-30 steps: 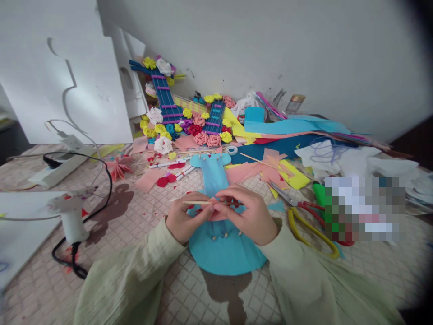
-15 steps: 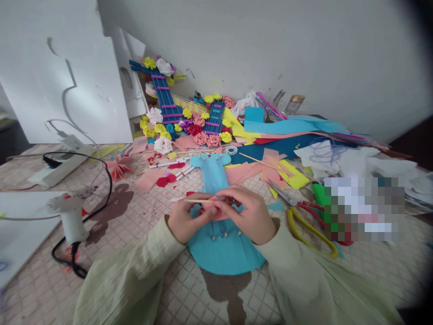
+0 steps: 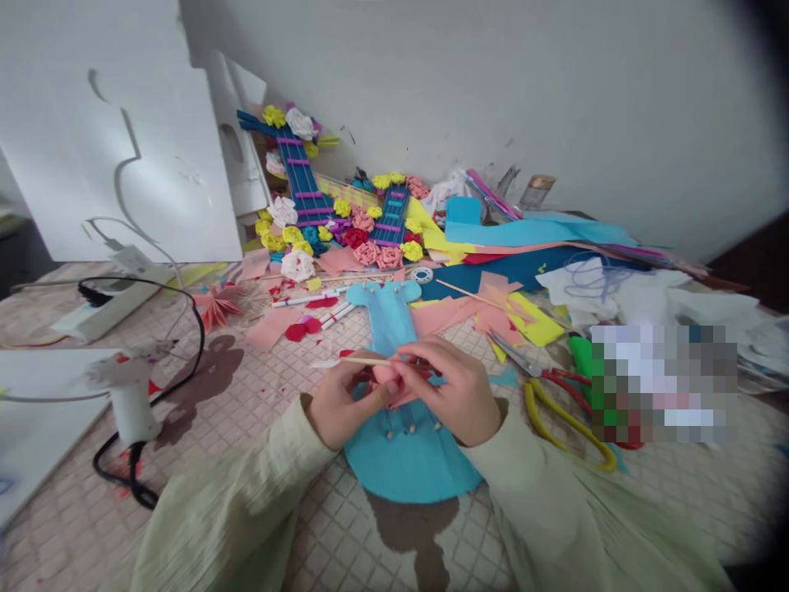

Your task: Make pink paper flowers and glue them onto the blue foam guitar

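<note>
My left hand pinches a small piece of pink paper between thumb and fingers. Opposite it, my right hand is closed on a thin wooden stick, which points left across the pink paper; the right fingertips also touch the paper. Under both hands lies a light-blue paper-covered guitar shape, with strings and small pegs on its body and head. My hands hide its middle.
A white glue gun with a black cable stands at left, near a power strip. Scissors lie at right. Behind are paper flowers, dark-blue guitar necks, pens and pink paper scraps.
The pink paper now shows a rounder, curled surface between my fingers, and the stick has shifted slightly upward. Both hands stay in nearly the same place over the blue guitar shape.
</note>
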A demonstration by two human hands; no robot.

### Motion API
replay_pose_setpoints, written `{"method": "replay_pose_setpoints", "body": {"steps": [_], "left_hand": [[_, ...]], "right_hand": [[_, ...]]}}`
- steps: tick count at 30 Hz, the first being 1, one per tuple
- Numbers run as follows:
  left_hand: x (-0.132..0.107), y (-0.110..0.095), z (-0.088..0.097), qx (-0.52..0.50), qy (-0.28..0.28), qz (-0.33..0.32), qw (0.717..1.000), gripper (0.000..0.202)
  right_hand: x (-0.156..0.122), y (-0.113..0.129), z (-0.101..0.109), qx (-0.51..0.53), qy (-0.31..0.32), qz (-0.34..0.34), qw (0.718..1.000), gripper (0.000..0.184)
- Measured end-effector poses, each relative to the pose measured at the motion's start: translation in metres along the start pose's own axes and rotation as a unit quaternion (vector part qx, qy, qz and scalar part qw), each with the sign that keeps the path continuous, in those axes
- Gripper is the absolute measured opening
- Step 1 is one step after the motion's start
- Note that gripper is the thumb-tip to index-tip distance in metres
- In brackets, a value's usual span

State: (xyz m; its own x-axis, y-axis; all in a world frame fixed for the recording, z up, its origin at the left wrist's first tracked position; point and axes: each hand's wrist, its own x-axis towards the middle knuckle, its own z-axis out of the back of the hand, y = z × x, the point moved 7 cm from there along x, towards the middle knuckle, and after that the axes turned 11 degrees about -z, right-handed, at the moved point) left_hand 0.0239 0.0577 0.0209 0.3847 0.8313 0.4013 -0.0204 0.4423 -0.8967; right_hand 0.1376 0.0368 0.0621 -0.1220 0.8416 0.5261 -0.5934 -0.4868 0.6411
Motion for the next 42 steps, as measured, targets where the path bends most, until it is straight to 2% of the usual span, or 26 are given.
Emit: {"method": "replay_pose_setpoints", "body": {"steps": [9,19,31,35,42], "left_hand": [[-0.004,0.008,-0.002,-0.079,-0.013,0.076,0.994,0.018],[-0.004,0.002,0.001,-0.012,-0.026,0.018,0.999,0.018],[-0.003,0.002,-0.001,0.016,-0.012,-0.023,1.000,0.017],[-0.001,-0.002,0.001,0.047,-0.012,-0.035,0.998,0.026],[-0.001,-0.005,0.009,0.075,-0.054,-0.038,0.995,0.020]], "right_hand": [[-0.002,0.000,0.003,-0.003,-0.016,0.004,1.000,0.010],[-0.001,-0.001,0.003,-0.010,-0.021,-0.004,1.000,0.009],[-0.001,-0.007,0.001,0.022,0.001,-0.095,0.995,0.011],[-0.001,-0.006,0.000,0.028,0.003,-0.099,0.995,0.008],[0.000,-0.011,-0.005,0.038,0.063,-0.099,0.992,0.014]]}}
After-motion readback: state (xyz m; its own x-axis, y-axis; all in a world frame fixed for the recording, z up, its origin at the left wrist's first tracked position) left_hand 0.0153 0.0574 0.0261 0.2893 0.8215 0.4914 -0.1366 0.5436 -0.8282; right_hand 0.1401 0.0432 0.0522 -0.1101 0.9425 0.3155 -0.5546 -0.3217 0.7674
